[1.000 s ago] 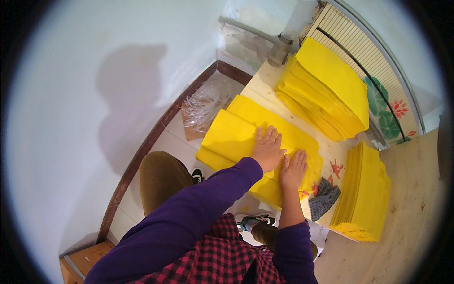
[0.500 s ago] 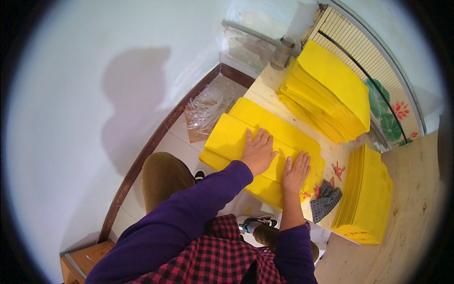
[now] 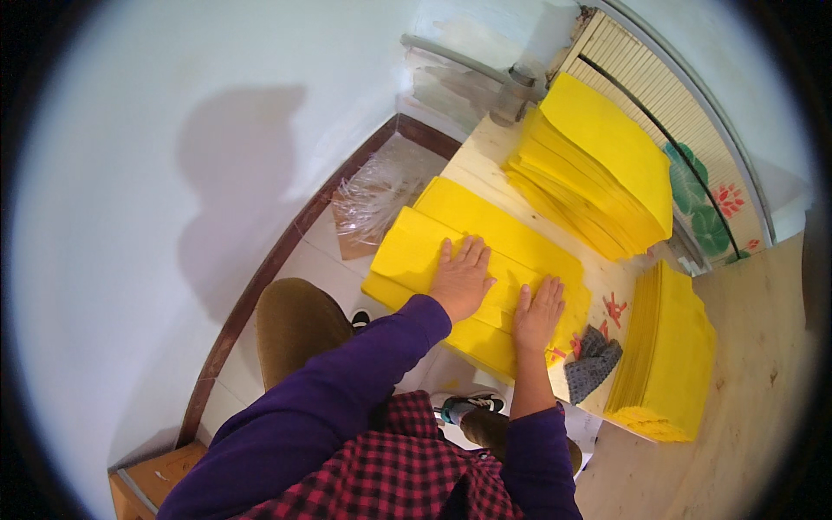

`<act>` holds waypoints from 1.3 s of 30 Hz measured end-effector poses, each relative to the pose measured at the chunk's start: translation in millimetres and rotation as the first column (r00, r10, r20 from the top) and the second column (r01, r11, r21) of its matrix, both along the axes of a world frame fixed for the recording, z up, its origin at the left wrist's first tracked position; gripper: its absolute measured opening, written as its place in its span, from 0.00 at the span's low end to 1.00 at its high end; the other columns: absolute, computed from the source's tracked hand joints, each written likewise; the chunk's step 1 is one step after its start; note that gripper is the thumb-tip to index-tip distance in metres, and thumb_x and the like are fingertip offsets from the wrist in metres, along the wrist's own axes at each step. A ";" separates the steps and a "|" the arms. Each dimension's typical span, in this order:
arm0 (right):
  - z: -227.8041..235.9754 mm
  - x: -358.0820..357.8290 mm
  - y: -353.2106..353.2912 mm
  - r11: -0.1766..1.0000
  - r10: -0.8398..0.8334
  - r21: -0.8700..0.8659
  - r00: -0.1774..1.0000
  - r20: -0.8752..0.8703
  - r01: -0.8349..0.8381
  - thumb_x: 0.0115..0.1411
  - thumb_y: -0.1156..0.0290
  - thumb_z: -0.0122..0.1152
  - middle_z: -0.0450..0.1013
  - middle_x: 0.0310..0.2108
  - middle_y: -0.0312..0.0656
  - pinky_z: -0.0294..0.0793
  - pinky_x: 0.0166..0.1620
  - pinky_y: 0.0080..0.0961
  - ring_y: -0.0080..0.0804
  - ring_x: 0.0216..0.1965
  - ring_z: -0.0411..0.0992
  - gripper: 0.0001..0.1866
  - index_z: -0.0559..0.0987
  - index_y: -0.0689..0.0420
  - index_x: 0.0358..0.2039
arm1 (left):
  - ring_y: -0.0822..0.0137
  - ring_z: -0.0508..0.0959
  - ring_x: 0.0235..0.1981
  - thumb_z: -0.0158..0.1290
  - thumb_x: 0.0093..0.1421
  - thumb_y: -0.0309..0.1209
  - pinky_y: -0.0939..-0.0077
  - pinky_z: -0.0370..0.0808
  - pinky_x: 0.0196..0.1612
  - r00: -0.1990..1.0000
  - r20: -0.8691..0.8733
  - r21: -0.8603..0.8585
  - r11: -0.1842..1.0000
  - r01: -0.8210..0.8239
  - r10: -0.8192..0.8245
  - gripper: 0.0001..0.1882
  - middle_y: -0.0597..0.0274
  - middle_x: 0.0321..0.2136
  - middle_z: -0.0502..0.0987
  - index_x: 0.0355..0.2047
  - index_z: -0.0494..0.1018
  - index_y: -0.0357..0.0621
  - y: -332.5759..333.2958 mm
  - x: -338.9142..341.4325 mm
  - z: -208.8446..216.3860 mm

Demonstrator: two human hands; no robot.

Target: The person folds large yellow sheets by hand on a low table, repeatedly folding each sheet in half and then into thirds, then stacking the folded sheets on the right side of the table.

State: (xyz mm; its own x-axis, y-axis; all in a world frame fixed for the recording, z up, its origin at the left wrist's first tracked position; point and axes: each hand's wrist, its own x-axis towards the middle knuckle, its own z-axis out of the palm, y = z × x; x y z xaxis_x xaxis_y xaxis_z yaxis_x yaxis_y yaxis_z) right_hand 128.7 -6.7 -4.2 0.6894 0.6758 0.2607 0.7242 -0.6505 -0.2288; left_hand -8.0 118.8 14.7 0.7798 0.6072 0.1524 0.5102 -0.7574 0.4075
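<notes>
Several bright yellow folded sheets (image 3: 407,245), like felt or soft cloth, lie flat and overlapping at the table's near edge. My left hand (image 3: 462,279) rests palm down on the middle of them, its fingers stretched out. To its right, my right hand (image 3: 538,314) lies flat on the sheets' right part, fingers also extended. Neither hand grips anything. A dark grey knitted cloth or glove (image 3: 593,365) sits just right of my right hand, with small red-orange strips (image 3: 614,306) beside it.
A tall stack of yellow sheets (image 3: 598,165) stands at the table's far side, another stack (image 3: 663,355) at the right. Clear plastic strands (image 3: 374,198) spill over a cardboard box on the floor. A wall (image 3: 130,173) rises at left; a brown box (image 3: 160,472) stands lower left.
My left hand has slid slightly left across the yellow sheets. My right hand stays in about the same place; the whole view has shifted slightly.
</notes>
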 end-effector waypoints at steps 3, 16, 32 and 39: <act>0.0 2.3 -1.1 1.000 0.008 0.011 1.000 -0.018 -0.007 0.66 0.50 0.43 0.51 0.66 0.57 0.43 0.67 0.48 0.52 0.68 0.46 0.35 0.59 0.66 0.63 | 0.55 0.50 0.69 0.43 0.65 0.44 0.46 0.41 0.67 1.000 -0.026 -0.020 1.000 0.013 -0.014 0.31 0.50 0.66 0.55 0.62 0.57 0.37 1.1 -1.0 1.6; 16.2 -42.9 45.0 0.971 0.190 -0.115 0.967 -0.172 -0.211 0.65 0.47 0.43 0.48 0.68 0.56 0.38 0.69 0.43 0.48 0.70 0.43 0.39 0.55 0.66 0.65 | 0.60 0.48 0.69 0.41 0.64 0.42 0.44 0.39 0.67 0.996 -0.083 0.066 0.997 0.027 -0.021 0.32 0.52 0.67 0.53 0.64 0.55 0.37 4.3 -0.7 -6.1; 10.4 -6.2 3.1 0.968 -0.050 -0.247 0.996 -0.071 0.031 0.64 0.41 0.40 0.43 0.69 0.55 0.38 0.69 0.38 0.45 0.71 0.40 0.44 0.49 0.67 0.66 | 0.59 0.44 0.70 0.38 0.65 0.50 0.47 0.35 0.68 0.935 -0.190 0.036 0.954 -0.298 0.299 0.38 0.52 0.69 0.45 0.66 0.48 0.35 58.3 -53.5 -9.1; 10.7 -9.4 3.1 0.975 -0.080 -0.212 0.993 -0.082 0.061 0.63 0.40 0.39 0.44 0.69 0.54 0.38 0.70 0.38 0.43 0.71 0.40 0.45 0.51 0.67 0.66 | 0.56 0.46 0.70 0.41 0.65 0.46 0.47 0.40 0.68 0.898 -0.252 0.220 0.925 -0.310 0.361 0.36 0.49 0.68 0.49 0.65 0.51 0.33 62.4 -64.0 20.9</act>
State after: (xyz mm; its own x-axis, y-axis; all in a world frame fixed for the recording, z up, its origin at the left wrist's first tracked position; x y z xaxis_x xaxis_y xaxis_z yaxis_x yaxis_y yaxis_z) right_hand 119.3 -3.5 6.4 0.7513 0.6577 0.0543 0.6577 -0.7394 -0.1439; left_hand -72.0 181.2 35.6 0.5594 0.8250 0.0805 0.8203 -0.5649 0.0890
